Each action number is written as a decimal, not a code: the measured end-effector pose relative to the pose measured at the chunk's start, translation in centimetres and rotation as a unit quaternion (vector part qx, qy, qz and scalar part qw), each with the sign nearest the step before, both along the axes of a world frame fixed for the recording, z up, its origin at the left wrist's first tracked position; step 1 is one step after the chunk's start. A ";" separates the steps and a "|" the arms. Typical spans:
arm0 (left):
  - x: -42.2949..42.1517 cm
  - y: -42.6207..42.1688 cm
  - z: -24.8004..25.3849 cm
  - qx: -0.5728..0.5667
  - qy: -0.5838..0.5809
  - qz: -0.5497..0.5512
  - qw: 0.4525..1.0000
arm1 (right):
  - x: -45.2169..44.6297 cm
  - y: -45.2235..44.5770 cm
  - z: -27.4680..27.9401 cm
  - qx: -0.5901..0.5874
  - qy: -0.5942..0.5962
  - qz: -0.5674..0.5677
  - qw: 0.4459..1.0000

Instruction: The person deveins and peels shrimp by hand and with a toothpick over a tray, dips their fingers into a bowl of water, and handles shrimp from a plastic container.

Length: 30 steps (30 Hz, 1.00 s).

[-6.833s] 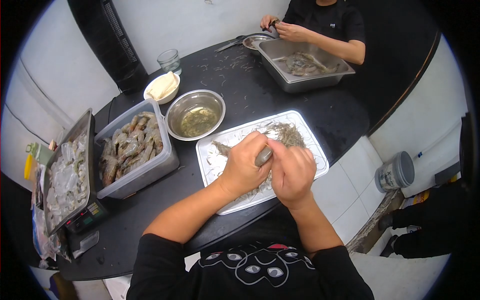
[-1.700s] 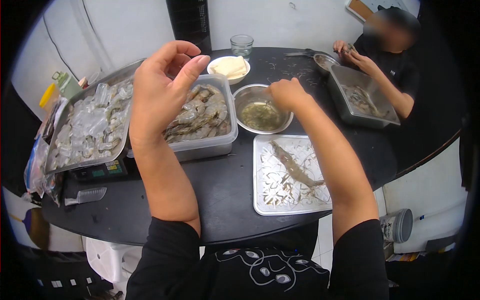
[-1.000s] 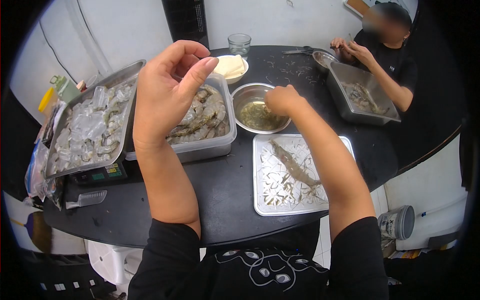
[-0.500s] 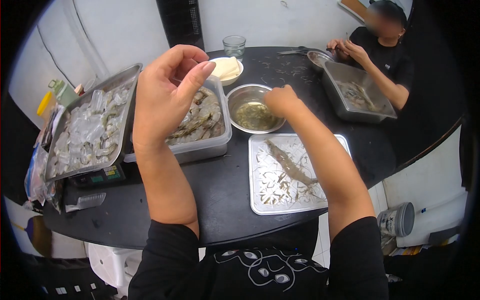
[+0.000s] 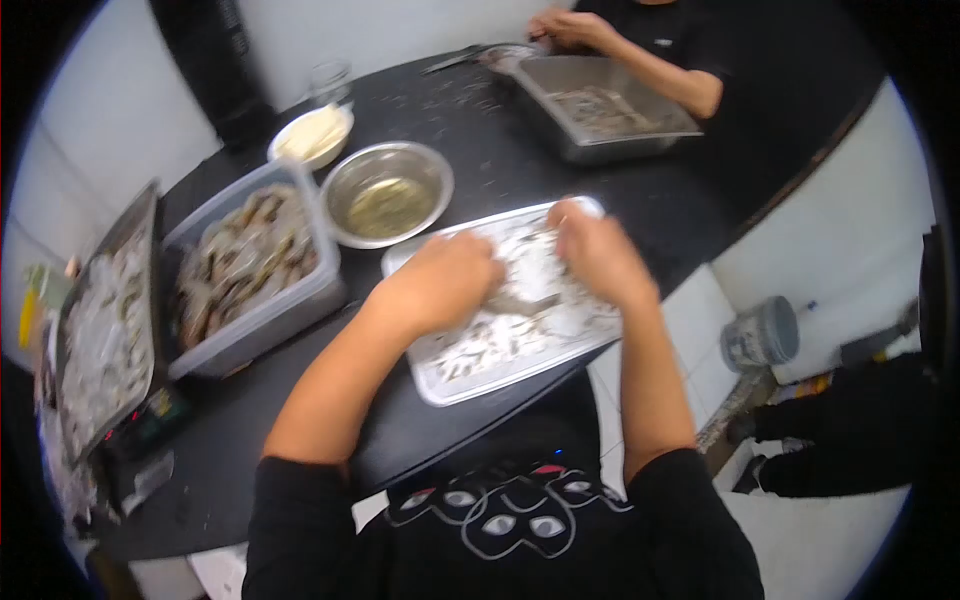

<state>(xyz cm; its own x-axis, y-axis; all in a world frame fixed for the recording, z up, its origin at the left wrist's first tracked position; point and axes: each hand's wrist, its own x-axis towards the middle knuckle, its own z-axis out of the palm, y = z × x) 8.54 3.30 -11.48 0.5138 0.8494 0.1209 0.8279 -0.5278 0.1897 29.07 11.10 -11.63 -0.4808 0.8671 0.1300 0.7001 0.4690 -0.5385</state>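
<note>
A white tray [image 5: 440, 392] lies in front of me, strewn with thin dark scraps. My left hand [image 5: 445, 280] is over its left half, fingers curled round one end of a shrimp [image 5: 525, 304]; the other end sticks out to the right, over the tray. Above the tray's right side is my right hand [image 5: 603, 258], slightly blurred, its fingers closed in a pinch. What they hold, if anything, is hidden. Just beyond the tray stands a steel bowl [image 5: 345, 180] with cloudy yellowish liquid in it.
Left are a plastic tub [image 5: 330, 260] of shrimp and a metal tray [image 5: 150, 330] of iced shrimp on a scale. A white bowl [image 5: 338, 138] and a glass [image 5: 330, 80] stand behind. Across the table, a person's hands [image 5: 575, 30] work beside a steel pan [image 5: 575, 145].
My left hand has come down from above the tub onto the shrimp on the tray. My right hand has moved from the steel bowl to above the tray. The view has turned right.
</note>
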 end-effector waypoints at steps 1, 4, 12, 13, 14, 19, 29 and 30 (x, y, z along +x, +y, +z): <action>-0.4 0.2 -2.2 0.020 -0.002 0.001 1.000 | 1.0 -0.6 -1.9 0.031 0.043 0.011 0.999; -0.9 1.8 -4.7 0.038 0.036 -0.023 0.998 | 2.7 -1.8 -7.3 0.028 0.136 0.062 0.988; -0.4 3.4 -3.9 -0.015 -0.027 -0.012 0.999 | -0.4 -2.8 -7.0 0.093 0.009 0.058 0.994; -0.7 3.7 -4.5 -0.006 -0.050 -0.022 0.998 | -0.6 -2.6 -7.3 0.098 0.023 0.058 0.993; -0.6 3.1 -4.0 0.008 -0.077 -0.034 0.996 | -0.1 -3.6 -6.3 0.100 0.029 0.052 0.993; -1.0 4.0 -3.4 -0.105 -0.266 0.033 0.958 | 0.2 -4.0 -4.1 0.039 0.154 0.023 0.987; 0.4 2.6 -2.4 -0.099 -0.397 0.061 0.910 | -0.7 -3.1 -4.0 -0.074 0.325 0.017 0.942; 0.9 2.3 -1.7 -0.114 -0.437 0.063 0.890 | -1.0 -3.0 -4.6 -0.067 0.352 0.026 0.933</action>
<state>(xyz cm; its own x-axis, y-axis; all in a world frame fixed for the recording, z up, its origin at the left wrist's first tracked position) 9.40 5.59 -13.18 0.2067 0.9472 0.2450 0.3606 -0.3065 0.8809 28.05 8.11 -16.21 -0.3597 0.8759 0.3215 0.1281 0.3876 -0.9129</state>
